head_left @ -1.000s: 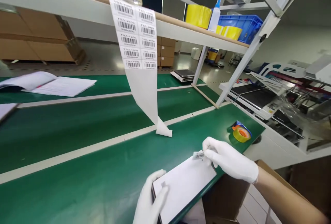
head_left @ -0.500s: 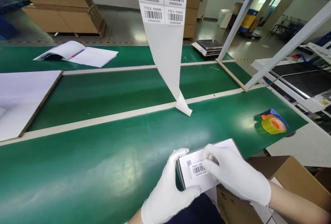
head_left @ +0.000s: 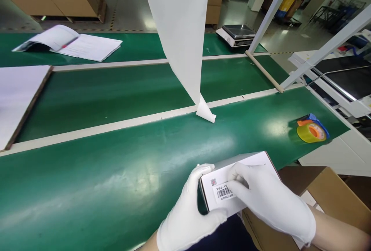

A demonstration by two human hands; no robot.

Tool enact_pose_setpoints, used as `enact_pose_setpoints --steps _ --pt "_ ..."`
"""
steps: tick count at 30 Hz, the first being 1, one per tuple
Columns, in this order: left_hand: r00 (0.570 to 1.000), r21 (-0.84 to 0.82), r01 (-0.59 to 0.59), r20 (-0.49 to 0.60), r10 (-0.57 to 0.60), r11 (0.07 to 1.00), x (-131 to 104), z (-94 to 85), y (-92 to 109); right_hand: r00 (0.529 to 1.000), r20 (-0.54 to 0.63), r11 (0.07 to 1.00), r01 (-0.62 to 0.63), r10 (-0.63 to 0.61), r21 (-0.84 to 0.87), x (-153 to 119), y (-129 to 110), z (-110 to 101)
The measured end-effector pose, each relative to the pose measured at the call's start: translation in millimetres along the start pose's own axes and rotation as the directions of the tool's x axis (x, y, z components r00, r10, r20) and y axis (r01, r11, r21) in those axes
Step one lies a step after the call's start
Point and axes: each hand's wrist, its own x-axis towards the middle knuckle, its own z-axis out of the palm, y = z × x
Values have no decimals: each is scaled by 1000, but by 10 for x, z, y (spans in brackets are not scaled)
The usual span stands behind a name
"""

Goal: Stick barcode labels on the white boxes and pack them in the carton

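My left hand point(head_left: 189, 208), in a white glove, grips the left end of a small white box point(head_left: 255, 159), fingers at its far edge and thumb at its near edge. The box is held tilted just above the green bench at the near edge. A white barcode label point(head_left: 222, 193) lies on its face, beside a small printed square code. My gloved right hand point(head_left: 266, 200) is closed, with thumb and forefinger pinched at the label's right end, covering part of the print. Whether the label's right end is fully flat is hidden by the fingers.
A strip of label backing point(head_left: 182, 30) hangs ahead, its curled end at the bench point(head_left: 116, 173). At right sits a tape dispenser point(head_left: 312, 130); below it stands an open carton point(head_left: 339, 197). Farther back are an open booklet point(head_left: 87, 46), a scale point(head_left: 237, 34) and a white board point(head_left: 20, 100).
My view has tilted down slightly, so the bench things appear higher. The box is tipped a little, showing more of its far side. Both hands keep nearly the same hold.
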Motion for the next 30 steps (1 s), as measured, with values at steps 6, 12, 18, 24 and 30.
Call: enact_pose_setpoints --steps 6,12,18,24,30 --pt "998 -114 23 60 -16 993 1 4 18 999 -11 999 45 -46 -18 19 43 14" --pt "996 -136 20 85 -8 990 7 12 23 1000 -3 998 31 -31 -45 20 61 28" --pt "997 -151 -5 80 17 989 3 22 37 999 -8 998 42 -43 -35 14 36 23" --pt "997 -111 -20 66 27 994 -4 10 33 1000 4 998 24 -24 -60 9 29 23" --pt "998 -46 -57 23 58 997 8 8 -27 1000 10 998 22 -21 -54 5 15 20"
